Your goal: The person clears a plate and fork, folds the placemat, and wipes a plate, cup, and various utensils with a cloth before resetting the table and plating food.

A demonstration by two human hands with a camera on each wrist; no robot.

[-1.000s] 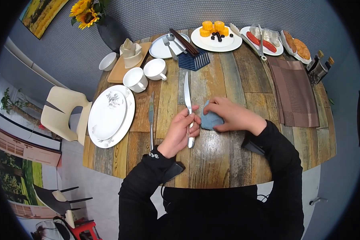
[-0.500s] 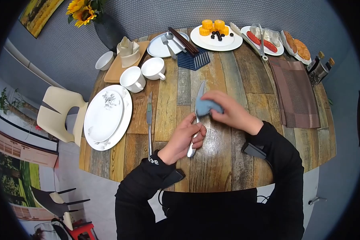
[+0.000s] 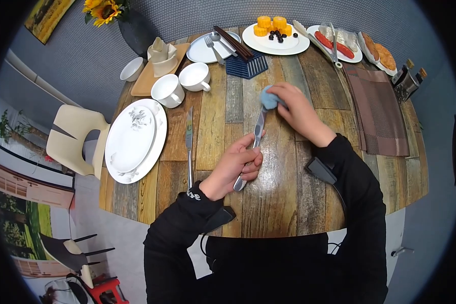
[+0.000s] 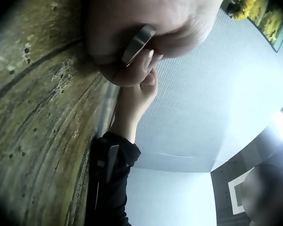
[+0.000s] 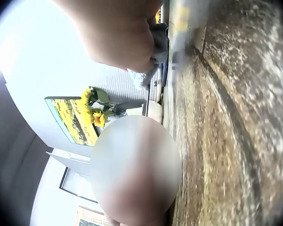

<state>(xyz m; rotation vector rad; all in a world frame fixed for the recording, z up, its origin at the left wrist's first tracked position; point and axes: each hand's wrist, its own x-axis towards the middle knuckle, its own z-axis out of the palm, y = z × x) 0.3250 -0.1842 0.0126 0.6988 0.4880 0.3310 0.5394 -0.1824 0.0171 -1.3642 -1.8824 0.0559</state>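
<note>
Head view: a slim, shiny metal knife (image 3: pixel 259 133) slants over the wood-plank desk (image 3: pixel 281 202) — its handle (image 3: pixel 239 184) gripped in the left hand (image 3: pixel 239 161), its blade (image 3: pixel 261 120) meeting a soft, crumpled blue cloth (image 3: pixel 269 99) that the right hand (image 3: pixel 298 107) pinches — both forearms (image 3: pixel 359 187) angled inward in black sleeves (image 3: pixel 180 225).

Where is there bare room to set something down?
The table is bare between the right hand and the brown mat, and between the left hand and the black device. Crowded: the far side, with the corn plate and sausage plate; the left, with cups and stacked plates.
</note>
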